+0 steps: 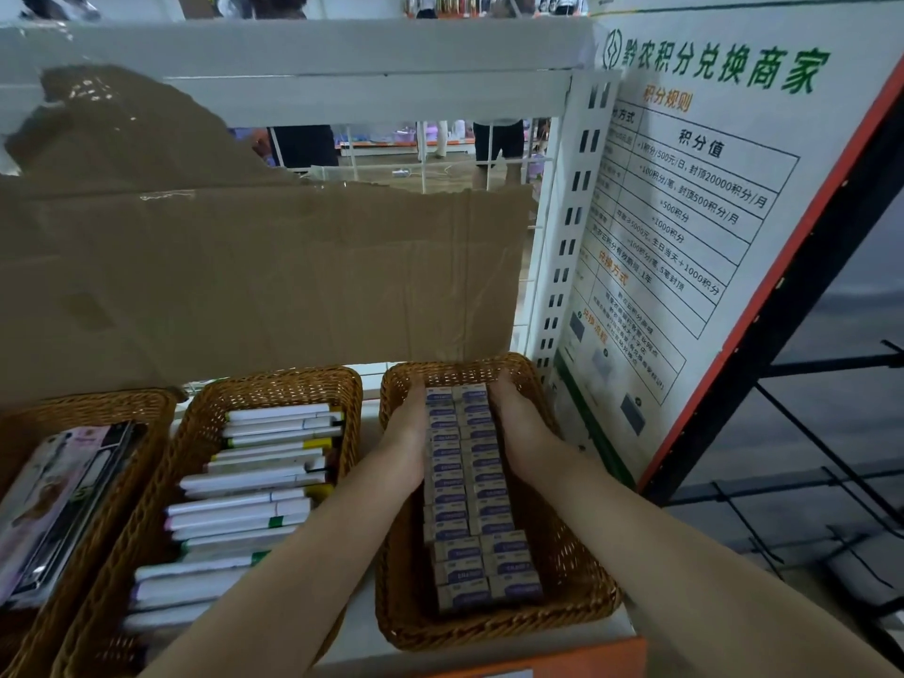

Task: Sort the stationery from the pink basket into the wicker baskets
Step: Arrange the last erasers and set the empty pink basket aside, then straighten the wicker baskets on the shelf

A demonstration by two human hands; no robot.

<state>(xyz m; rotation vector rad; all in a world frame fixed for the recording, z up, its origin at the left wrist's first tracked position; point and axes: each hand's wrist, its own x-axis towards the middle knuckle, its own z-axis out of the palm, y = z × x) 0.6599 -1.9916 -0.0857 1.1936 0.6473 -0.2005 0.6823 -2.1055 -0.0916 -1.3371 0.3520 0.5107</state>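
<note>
Inside a wicker basket (577,555), flat hands (406,442) flank boxy erasers (464,482).

A torn sheet of brown cardboard (254,281) is propped against the white metal shelf frame (570,227). A white poster with green Chinese lettering (685,198) (edged in red) is leaned at the right.
</note>
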